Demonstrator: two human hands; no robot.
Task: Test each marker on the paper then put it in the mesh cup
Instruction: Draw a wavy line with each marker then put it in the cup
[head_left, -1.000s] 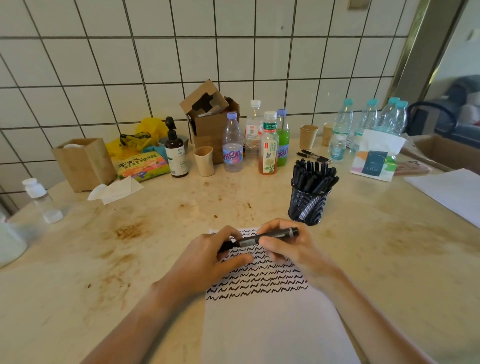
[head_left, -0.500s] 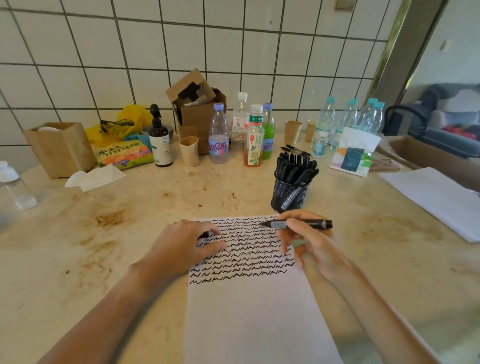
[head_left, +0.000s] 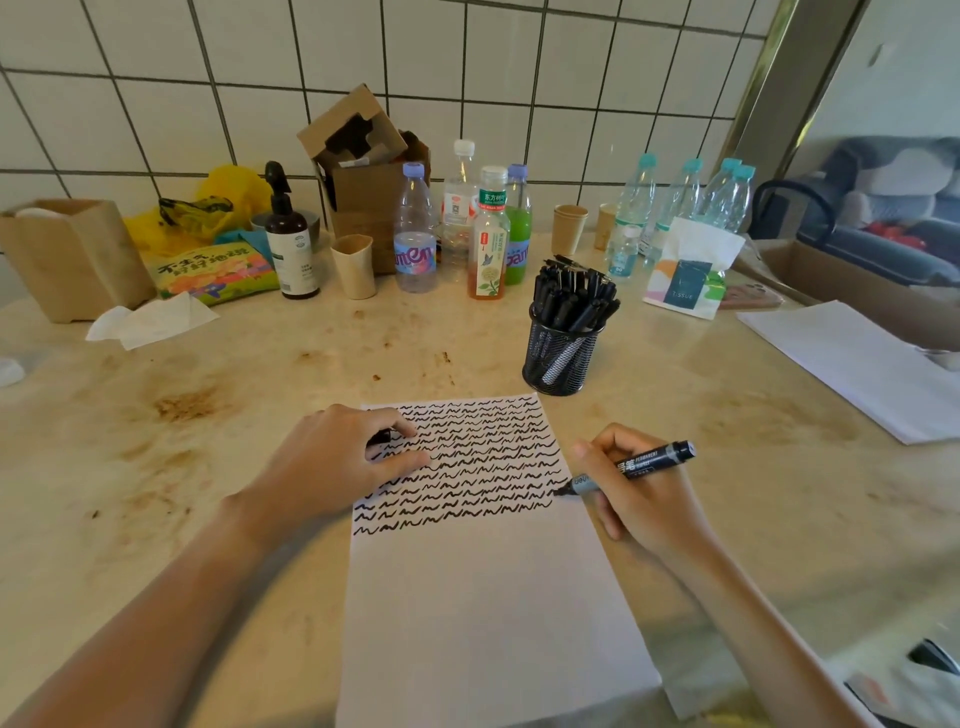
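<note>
A white sheet of paper (head_left: 483, 597) lies on the table in front of me, its upper part filled with rows of black squiggles. My right hand (head_left: 639, 499) grips an uncapped black marker (head_left: 636, 465), with the tip touching the paper at the right end of a lower row. My left hand (head_left: 337, 462) rests on the sheet's upper left corner and holds the marker's black cap (head_left: 382, 436) in its curled fingers. Behind the paper stands the black mesh cup (head_left: 558, 358), packed with several black markers.
Bottles (head_left: 488, 234), paper cups (head_left: 354, 265), a cardboard box (head_left: 363, 171), a pump bottle (head_left: 288, 239) and snack bags crowd the back by the tiled wall. A tissue pack (head_left: 685, 270) and more paper (head_left: 852, 358) lie at the right. The table (head_left: 156, 467) is stained.
The cap came off the marker and stayed in my left hand. My right hand swung the marker out to the right, then brought its tip down onto the paper's right side.
</note>
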